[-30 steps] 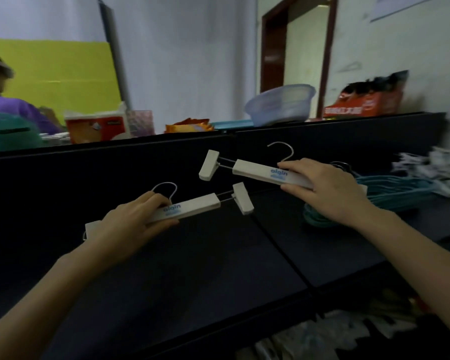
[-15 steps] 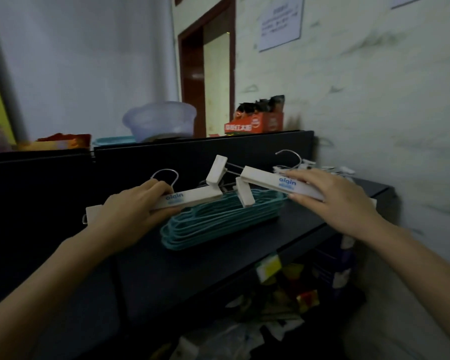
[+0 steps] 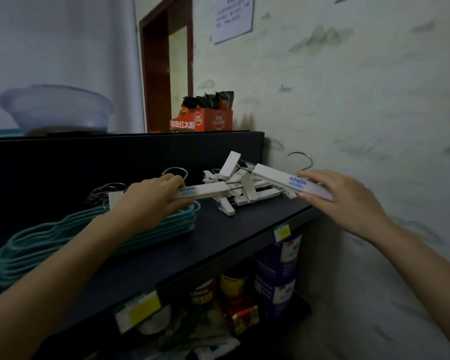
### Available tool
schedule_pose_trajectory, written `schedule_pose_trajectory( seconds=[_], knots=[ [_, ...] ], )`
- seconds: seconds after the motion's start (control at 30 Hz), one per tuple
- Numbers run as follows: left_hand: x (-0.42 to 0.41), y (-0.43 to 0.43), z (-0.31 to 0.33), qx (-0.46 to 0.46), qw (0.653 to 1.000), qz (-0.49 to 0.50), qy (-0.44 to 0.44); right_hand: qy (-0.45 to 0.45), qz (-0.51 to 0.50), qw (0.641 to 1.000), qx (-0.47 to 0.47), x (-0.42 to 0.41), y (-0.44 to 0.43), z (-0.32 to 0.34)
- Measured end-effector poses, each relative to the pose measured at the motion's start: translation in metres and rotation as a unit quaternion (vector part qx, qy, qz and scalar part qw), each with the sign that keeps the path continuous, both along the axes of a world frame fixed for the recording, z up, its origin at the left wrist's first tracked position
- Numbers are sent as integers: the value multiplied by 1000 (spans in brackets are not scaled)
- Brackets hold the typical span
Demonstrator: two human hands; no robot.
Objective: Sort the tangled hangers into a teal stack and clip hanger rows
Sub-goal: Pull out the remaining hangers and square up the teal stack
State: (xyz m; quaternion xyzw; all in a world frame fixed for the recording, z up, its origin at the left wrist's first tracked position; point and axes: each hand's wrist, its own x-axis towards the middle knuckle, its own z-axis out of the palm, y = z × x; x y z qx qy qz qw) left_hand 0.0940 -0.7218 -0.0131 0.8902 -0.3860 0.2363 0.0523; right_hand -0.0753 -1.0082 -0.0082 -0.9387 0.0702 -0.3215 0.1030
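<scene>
Your left hand (image 3: 151, 201) grips a white bar clip hanger (image 3: 200, 191) over the teal wire hanger stack (image 3: 63, 235) | your right hand (image 3: 346, 201) pinches another white clip hanger (image 3: 283, 178) above the white clip-hanger pile (image 3: 247, 196) | all on the black shelf (image 3: 218, 237).

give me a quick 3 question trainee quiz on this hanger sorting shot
1. True or false: the left hand holds a teal hanger.
2. The white clip hanger pile lies: A) left of the teal stack B) on its wall side C) on the upper ledge
3. What sits on the upper ledge beside the doorway?

Key: 1 false, it holds a white clip hanger, as does the right hand. 2 B. 3 the orange box.
</scene>
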Motion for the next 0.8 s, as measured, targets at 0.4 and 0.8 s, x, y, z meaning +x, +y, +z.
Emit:
schedule_pose_trajectory(
  seconds=[0.4,0.8],
  knots=[
    [92,-147,5,74,995,42,-47,3,-17,1000,5,89,-101,9],
    [148,-244,-7,41,997,66,10,5,31,999,22,170,-155,17]
  ],
)
